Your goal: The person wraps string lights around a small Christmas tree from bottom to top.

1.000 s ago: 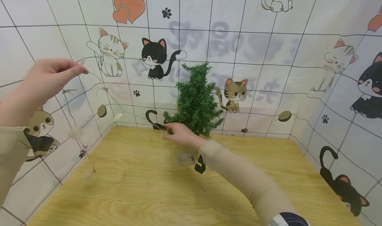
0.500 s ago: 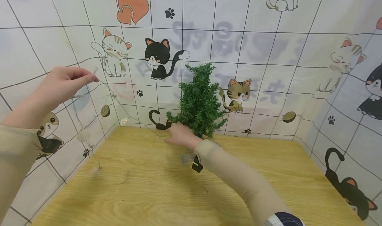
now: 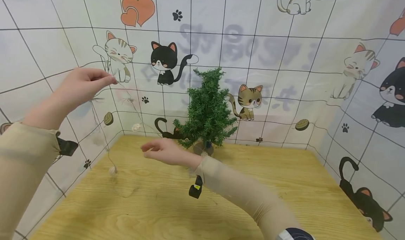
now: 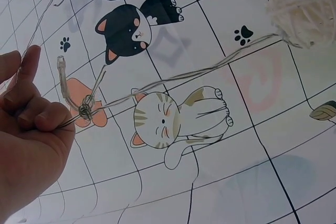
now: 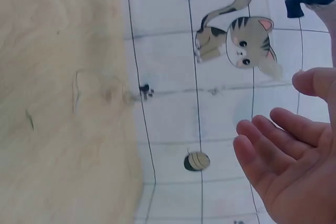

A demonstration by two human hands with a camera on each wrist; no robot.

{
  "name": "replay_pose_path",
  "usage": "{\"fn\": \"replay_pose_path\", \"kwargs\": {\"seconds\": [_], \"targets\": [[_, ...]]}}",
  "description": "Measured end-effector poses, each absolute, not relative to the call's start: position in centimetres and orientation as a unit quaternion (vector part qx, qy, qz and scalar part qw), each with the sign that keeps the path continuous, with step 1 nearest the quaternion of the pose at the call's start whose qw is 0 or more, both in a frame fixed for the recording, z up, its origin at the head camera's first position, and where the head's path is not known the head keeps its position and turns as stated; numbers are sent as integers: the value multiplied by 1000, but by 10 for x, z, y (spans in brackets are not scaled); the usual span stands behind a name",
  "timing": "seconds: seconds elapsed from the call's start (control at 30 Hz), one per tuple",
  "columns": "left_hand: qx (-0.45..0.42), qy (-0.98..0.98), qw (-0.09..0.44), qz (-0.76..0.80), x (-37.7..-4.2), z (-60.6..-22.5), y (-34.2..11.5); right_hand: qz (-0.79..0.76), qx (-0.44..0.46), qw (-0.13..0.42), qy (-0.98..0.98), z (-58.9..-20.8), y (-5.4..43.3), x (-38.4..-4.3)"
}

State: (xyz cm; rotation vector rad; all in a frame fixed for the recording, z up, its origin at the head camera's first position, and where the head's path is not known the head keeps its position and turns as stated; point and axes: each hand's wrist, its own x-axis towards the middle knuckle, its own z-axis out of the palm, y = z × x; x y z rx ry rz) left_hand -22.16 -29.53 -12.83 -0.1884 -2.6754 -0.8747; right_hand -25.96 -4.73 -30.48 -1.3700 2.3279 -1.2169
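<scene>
Cut off by the edges of my wrist views: my left hand [image 4: 34,148], my right hand [image 5: 294,158] and a white ball [image 4: 304,9].
From my head, the lower pale ball [image 3: 113,170] looks blurred, the string [image 4: 212,68] fades too thin to follow, and my right sleeve [image 3: 237,180] hides the tabletop [image 3: 152,212] behind it.

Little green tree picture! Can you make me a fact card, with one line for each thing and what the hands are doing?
Tree: small green artificial tree, upright at the back of the table
Left hand: the left hand is raised and pinches a thin string
String: runs from the left hand to a pale woven ball
Right hand: the right hand is over the table, fingers loose, nothing seen in it
Table: wood-grain table
Wall: white with black grid lines and cartoon cats
</scene>
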Motion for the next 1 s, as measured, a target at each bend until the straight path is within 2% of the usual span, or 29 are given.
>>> {"fn": "replay_pose_path", "kwargs": {"seconds": [0.1,0.43,0.7,1.0], "targets": [[-76,-936,166,-303,-224,-130,-286,-436,-455,136,764,-310,-65,-254],[-95,-929,166,-317,-228,-129,-273,-490,-399,163,757,-313,-112,-253],[-95,-919,164,-346,-228,-127,-267,-544,-398,291,679,-316,-124,-254],[-41,-920,229,-315,-230,-129,-280,-635,-357,299,617,-324,-105,-247]]}}
